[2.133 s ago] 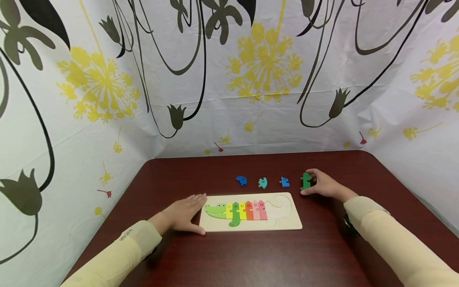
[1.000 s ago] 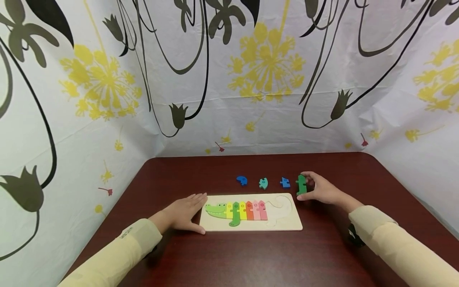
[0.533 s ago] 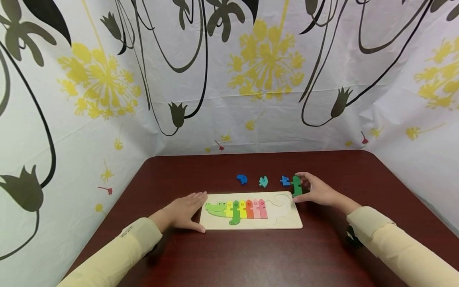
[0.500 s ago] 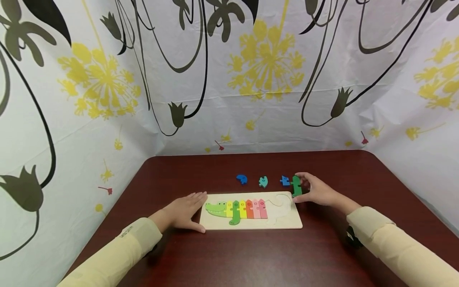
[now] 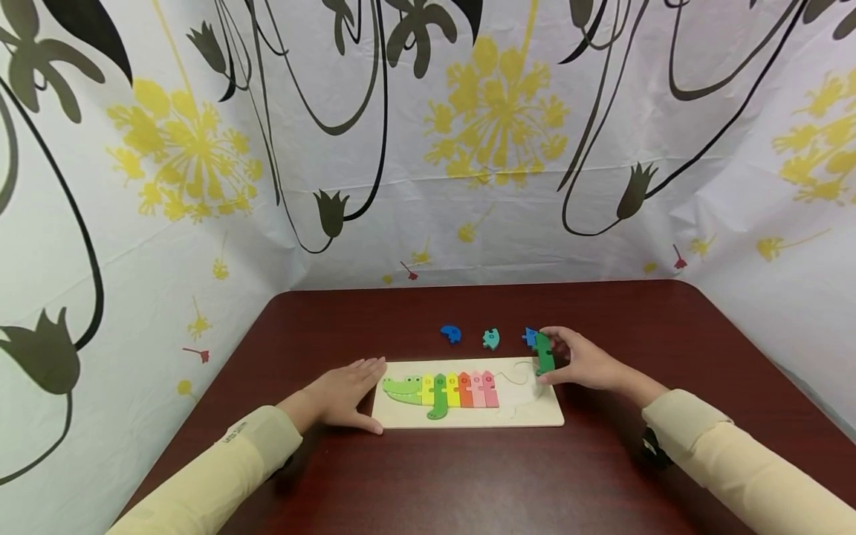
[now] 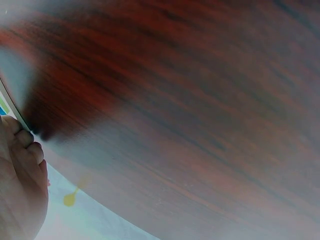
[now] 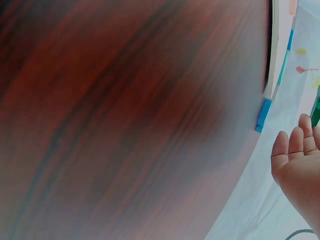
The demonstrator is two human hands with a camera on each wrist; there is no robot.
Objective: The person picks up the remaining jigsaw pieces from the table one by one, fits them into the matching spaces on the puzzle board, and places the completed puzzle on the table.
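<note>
A wooden crocodile puzzle board (image 5: 535, 416) lies on the dark red table (image 5: 468, 475), its head and several coloured body pieces (image 5: 455, 391) in place. My right hand (image 5: 582, 360) pinches a dark green piece (image 5: 545, 354) upright over the board's right end, above the bare tail recess. In the right wrist view the right hand's fingers (image 7: 292, 150) curl beside the green piece (image 7: 315, 107). My left hand (image 5: 344, 397) lies flat on the table, fingers touching the board's left edge; the left wrist view shows its fingertips (image 6: 25, 145) there.
Three loose pieces lie behind the board: a blue one (image 5: 451, 334), a teal one (image 5: 491, 339) and another blue one (image 5: 530, 337), partly hidden by the green piece. Floral sheeting (image 5: 428, 148) walls in the table on three sides.
My right hand has carried the green piece leftward and nearer, from the table right of the loose pieces to over the board's right end. The left hand has stayed put.
</note>
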